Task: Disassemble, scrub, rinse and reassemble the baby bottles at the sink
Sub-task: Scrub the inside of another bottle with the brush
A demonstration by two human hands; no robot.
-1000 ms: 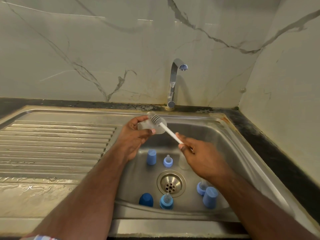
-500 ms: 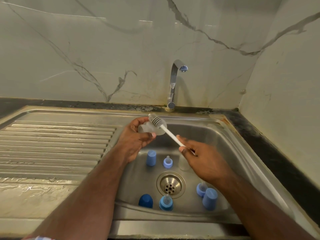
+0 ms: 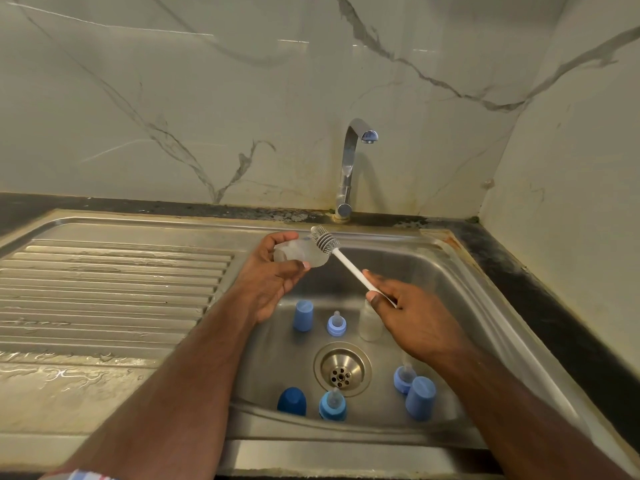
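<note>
Left hand (image 3: 273, 278) is gripping a cloudy clear plastic bottle (image 3: 298, 255) while right hand (image 3: 412, 320) is pinching the ribbed grey brush's (image 3: 325, 240) thin white handle over the steel sink (image 3: 460, 292).

1. I see a sink (image 3: 485, 299) of brushed steel, dull-shiny, with rust at its far right corner.
2. The drainboard (image 3: 110, 289) is ribbed steel, wet and streaked near me.
3. The tap (image 3: 348, 168) is polished chrome.
4. The wall (image 3: 207, 98) is glossy, veined marble-look tile.
5. The bottle (image 3: 298, 254) looks like frosted clear plastic.
6. The brush (image 3: 325, 239) has grey rubbery ribs and a smooth white plastic handle.
7. The caps (image 3: 420, 398) are matt blue plastic.
8. The worktop (image 3: 554, 306) is dark, speckled stone.
</note>
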